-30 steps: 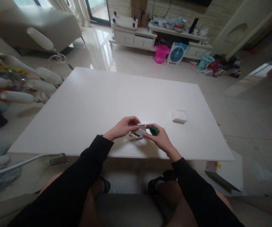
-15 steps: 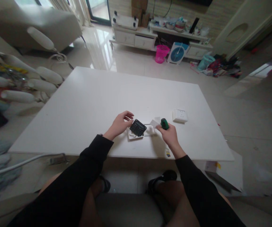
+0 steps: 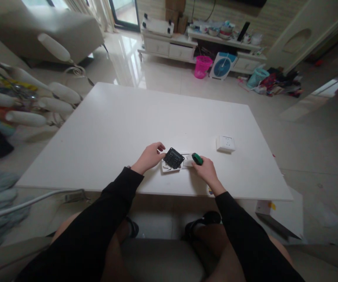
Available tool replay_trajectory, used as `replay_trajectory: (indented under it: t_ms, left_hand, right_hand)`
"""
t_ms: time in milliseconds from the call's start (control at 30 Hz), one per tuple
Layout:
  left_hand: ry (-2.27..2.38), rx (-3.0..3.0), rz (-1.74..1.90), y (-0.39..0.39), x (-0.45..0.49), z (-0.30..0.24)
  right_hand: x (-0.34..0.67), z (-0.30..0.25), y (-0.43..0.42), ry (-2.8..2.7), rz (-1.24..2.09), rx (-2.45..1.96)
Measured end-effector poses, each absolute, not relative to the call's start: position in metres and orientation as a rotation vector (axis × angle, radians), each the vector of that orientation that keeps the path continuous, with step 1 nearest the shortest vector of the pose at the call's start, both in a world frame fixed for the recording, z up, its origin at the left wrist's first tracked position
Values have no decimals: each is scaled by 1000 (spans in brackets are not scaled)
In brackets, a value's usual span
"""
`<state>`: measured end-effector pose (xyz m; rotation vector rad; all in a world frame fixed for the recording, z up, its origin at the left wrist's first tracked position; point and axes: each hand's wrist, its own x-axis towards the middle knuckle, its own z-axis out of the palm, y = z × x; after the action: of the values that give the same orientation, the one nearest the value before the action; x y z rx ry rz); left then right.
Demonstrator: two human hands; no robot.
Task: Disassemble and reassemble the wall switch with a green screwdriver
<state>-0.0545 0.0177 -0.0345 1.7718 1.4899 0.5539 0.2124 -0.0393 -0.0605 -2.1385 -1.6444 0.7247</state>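
Note:
My left hand (image 3: pixel 150 157) is on the left of a black switch or socket plate (image 3: pixel 174 158). Its thumb reaches the plate's edge, while its fingers curl loosely, apart from the thumb. This plate lies tilted over a white wall box (image 3: pixel 171 169) and hides part of the inside. In my closed right hand (image 3: pixel 205 169) is a tool with a green and black handle (image 3: pixel 197 159); its working end is out of sight. A thin white square piece (image 3: pixel 188 159) touches the fingertips of that hand, low over a thin white frame beside the box.
A second white wall socket on its box (image 3: pixel 225 144) stands to the right on the white table (image 3: pixel 133 117). A small sticker (image 3: pixel 210 191) is near the front edge. White lamp arms (image 3: pixel 63 93) rise at the left.
My right hand has moved left and lowered the white square piece toward the frame, with the green-handled tool still in it. My left hand has stayed by the black plate.

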Motion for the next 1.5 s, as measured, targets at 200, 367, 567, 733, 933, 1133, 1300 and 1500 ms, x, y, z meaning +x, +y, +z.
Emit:
replay_trajectory:
  t_ms: [200,367,567,733,933,1133,1300,1500]
  left_hand:
    - [1495,1779,538,17,-54,-33]
    - [1504,1766,494,16,-52,-31]
    - [1506,1774,472,14,-52,-29]
    - [1499,1778,474,14,-52,-28]
    - [1505,1790,453,15,-52,-29]
    - [1559,1848,354,16,-53,-36]
    - [1567,1879,315,17,-53,-40]
    - [1552,1884,297,16,-54,-37]
  right_hand:
    - [215,-65,-39,-1642,688,-2100]
    - [214,-64,-39,-1654,662,-2177]
    - [212,-56,-40,-1767,569,-2178]
    - [208,-54,-44,-1957,543,-2099]
    - [208,-55,-44,-2048,486,-2082]
    - [203,-52,-44,-1935,449,-2123]
    - [189,-57,-46,-1830,529,-2129]
    - [192,-57,-44,-1809,575,-2107]
